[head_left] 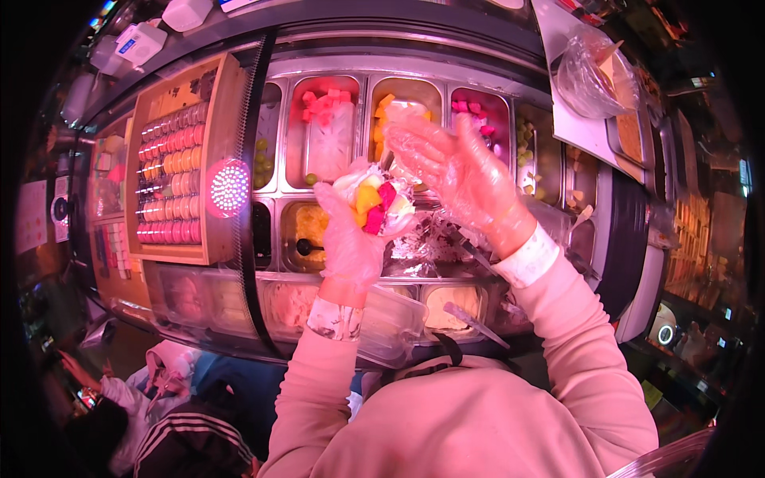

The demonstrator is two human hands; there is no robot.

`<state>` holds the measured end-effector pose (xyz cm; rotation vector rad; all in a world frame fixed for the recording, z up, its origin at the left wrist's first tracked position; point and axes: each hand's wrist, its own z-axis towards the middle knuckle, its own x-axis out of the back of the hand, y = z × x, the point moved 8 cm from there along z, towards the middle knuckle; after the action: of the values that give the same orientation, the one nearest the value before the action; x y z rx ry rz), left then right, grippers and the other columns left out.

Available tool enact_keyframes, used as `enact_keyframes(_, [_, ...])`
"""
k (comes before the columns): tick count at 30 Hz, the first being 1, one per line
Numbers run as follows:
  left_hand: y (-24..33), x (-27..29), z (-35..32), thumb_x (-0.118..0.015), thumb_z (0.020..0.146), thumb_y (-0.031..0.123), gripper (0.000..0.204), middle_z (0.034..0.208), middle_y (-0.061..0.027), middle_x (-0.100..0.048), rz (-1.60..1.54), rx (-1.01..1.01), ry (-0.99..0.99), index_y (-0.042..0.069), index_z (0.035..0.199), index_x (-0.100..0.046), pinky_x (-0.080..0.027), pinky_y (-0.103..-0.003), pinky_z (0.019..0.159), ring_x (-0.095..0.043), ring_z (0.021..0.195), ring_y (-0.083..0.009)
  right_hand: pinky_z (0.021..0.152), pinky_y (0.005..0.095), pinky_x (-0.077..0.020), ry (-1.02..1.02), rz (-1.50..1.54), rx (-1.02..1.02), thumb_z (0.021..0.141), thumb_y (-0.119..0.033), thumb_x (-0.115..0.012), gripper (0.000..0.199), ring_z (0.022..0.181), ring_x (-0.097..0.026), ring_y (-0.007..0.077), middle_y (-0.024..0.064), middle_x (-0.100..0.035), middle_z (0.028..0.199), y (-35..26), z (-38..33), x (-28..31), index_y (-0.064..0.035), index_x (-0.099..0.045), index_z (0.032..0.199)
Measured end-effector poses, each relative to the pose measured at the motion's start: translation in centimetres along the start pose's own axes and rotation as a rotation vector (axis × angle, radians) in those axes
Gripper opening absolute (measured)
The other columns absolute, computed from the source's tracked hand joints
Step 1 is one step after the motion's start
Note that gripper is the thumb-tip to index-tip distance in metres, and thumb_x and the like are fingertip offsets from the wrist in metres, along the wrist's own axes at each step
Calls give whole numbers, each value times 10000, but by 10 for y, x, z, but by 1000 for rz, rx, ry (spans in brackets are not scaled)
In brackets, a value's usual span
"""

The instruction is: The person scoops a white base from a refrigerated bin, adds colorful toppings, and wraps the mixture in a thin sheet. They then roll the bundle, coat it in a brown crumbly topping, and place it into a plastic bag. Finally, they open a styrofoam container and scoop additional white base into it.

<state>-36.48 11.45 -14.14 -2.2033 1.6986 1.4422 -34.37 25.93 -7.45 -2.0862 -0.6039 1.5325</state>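
Nearest me is the person's pink sweater (462, 422), and past it the left hand (351, 253), in a thin see-through glove, is curled around a creamy treat (373, 203) with yellow and bright pink fruit chunks on top. The treat sits at the far end of that hand, just left of the right hand (478, 179), which is open with its palm up and its fingers reaching far and left over the orange-fruit tray (408, 84); I can't tell if those fingers touch the treat.
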Motion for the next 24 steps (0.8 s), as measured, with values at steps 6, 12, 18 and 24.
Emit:
enact_keyframes(6, [13,31,4,-447,829,889,1011,1250,-143,-679,-82,2,-81,86,1439,-511,-629,-543,776,-695,1111,-325,1218,508,-381,-15,510,-156,1096,-425,-481,691,1486,-404,405,280,-367,1616,13,28,19,56,-330,1569])
enact_keyframes(12, [32,49,-12,-403,899,868,996,1385,-97,-613,-27,-10,47,123,1559,-436,-614,-609,838,-648,1222,-364,805,381,-609,150,-436,36,1017,-156,-624,225,981,-739,265,141,-747,1067,46,129,53,19,-718,1122])
enact_keyframes(18, [35,58,-11,-404,914,853,997,1435,-152,-579,-177,10,-53,125,1595,-384,-578,-678,869,-613,1265,-409,888,462,-580,268,-1863,185,797,-297,-806,348,1015,-713,368,178,-731,1127,94,244,53,-110,-756,1086])
enact_keyframes(24, [35,75,-14,-446,915,832,998,1463,-160,-552,-278,30,-70,135,1621,-333,-539,-718,916,-589,1286,-414,909,479,-583,334,-1994,192,809,-271,-790,451,1101,-686,385,181,-657,1249,125,284,58,-111,-665,1213])
